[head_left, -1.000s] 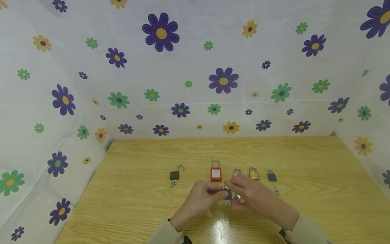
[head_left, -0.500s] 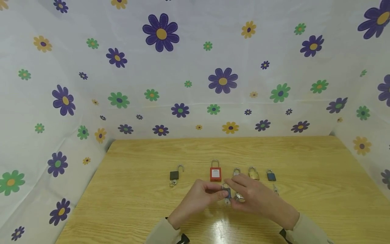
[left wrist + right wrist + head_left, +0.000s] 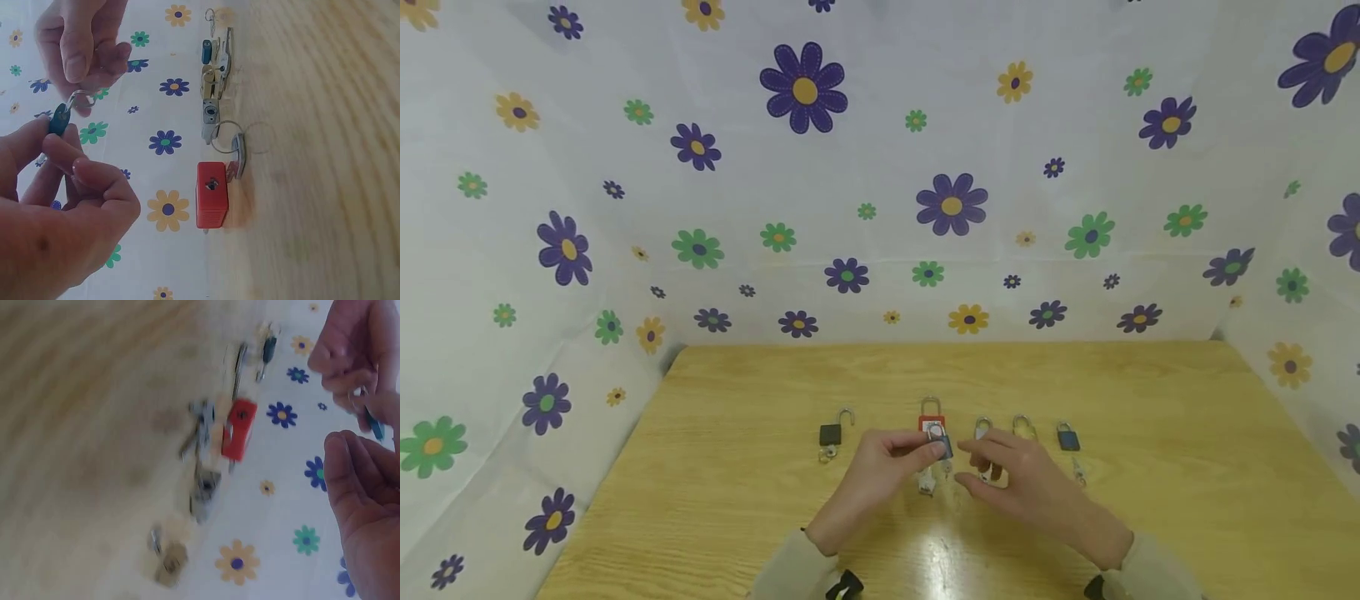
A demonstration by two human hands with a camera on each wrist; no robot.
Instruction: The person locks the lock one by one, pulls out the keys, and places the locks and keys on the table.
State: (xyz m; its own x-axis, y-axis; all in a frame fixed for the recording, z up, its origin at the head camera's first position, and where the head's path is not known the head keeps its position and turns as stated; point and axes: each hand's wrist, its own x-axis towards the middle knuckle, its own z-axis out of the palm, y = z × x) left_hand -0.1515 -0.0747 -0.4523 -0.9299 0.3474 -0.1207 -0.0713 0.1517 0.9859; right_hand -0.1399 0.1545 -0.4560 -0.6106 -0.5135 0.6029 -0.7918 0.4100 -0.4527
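My left hand (image 3: 876, 475) pinches a small blue padlock (image 3: 942, 446) between thumb and fingers, above the table and in front of a red padlock (image 3: 931, 405). A key (image 3: 947, 468) hangs below the blue padlock. Its metal shackle (image 3: 78, 97) stands out towards my right hand in the left wrist view; whether it is locked I cannot tell. My right hand (image 3: 1037, 496) is just to the right, apart from the padlock, thumb and fingers spread with nothing seen between them. Behind it, a silver padlock (image 3: 983, 425) is partly covered.
A black padlock (image 3: 830, 434) with its shackle swung out lies at the left, keys (image 3: 827, 454) below it. To the right are a brass padlock (image 3: 1022, 425), another blue padlock (image 3: 1067, 437) and its keys (image 3: 1078, 472). More keys (image 3: 927, 483) lie before the red padlock.
My left hand has moved up and left with the blue padlock, now covering part of the red one. My right hand has come off the padlock, its fingers parted.
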